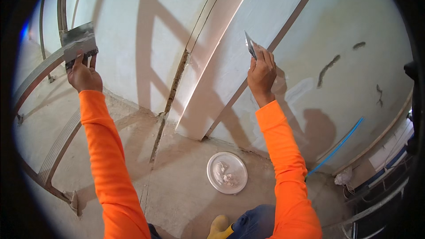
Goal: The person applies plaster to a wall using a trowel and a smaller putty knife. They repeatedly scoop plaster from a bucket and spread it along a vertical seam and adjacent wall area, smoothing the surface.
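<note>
Out to the left, my left hand grips a wide flat plastering blade with pale filler smeared across its face. My right hand holds a putty knife by its handle, its thin blade pointing up and tilted left in front of the wall column. Whether that blade touches the column I cannot tell. Below, on the floor, stands a round white lid-like tray with a lump of whitish filler in it. Both forearms wear orange sleeves.
A metal scaffold frame with stepped rungs stands at the left. Dark gouges mark the right wall. A blue tube sticks up near that wall's foot. Yellow boots show at the bottom. Dark racks or pipes lie at right.
</note>
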A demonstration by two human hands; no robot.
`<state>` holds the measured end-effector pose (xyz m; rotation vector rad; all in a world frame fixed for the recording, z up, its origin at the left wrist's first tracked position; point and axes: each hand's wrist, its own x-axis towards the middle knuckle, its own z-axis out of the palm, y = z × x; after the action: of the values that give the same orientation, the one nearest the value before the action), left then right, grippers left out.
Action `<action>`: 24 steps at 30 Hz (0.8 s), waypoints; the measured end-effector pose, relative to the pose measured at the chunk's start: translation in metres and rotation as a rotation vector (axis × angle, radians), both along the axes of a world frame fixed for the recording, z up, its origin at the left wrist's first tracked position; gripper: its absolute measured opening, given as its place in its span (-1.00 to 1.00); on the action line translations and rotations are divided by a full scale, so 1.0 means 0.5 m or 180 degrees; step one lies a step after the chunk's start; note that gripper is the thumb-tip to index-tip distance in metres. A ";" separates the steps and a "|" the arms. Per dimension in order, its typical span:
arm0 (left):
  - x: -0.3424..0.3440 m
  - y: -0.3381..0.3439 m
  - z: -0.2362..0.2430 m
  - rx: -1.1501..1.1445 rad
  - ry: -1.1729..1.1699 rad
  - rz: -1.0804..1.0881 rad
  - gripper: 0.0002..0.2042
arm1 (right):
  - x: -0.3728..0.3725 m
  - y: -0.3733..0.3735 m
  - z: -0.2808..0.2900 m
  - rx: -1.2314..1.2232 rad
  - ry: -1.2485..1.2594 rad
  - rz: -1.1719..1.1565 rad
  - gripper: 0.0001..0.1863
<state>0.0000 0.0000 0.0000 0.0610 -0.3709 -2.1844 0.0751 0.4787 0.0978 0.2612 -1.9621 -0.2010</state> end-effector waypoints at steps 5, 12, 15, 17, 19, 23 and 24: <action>-0.047 -0.063 -0.067 0.0372 -0.0228 -0.0437 -0.62 | -0.062 -0.008 -0.012 0.1000 0.0625 -0.0495 -0.33; -0.014 -0.088 -0.017 0.0442 0.0182 0.0207 -0.62 | -0.073 -0.024 -0.263 0.1457 -0.0362 -0.1109 -0.33; 0.010 -0.098 0.002 0.0348 0.0340 0.0320 -0.64 | -0.037 -0.047 -0.247 0.1156 -0.0790 -0.0938 -0.41; 0.019 -0.108 0.011 0.0345 0.0460 0.0315 -0.65 | -0.061 -0.047 -0.136 0.1066 -0.0005 -0.0779 -0.45; 0.027 -0.108 0.016 0.0350 0.0424 0.0375 -0.67 | -0.083 -0.058 -0.041 0.0827 0.0044 -0.0685 -0.46; 0.037 -0.100 0.030 0.0400 0.0515 0.0369 -0.65 | -0.098 -0.080 -0.035 0.0824 -0.0087 -0.0801 -0.46; 0.039 -0.098 0.030 0.0419 0.0536 0.0398 -0.65 | -0.099 -0.083 -0.065 0.0792 -0.0245 -0.0885 -0.46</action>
<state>0.0196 -0.0489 0.0150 -0.0266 -0.1246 -2.0701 0.0258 0.4371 0.0653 0.1574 -2.0457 -0.6263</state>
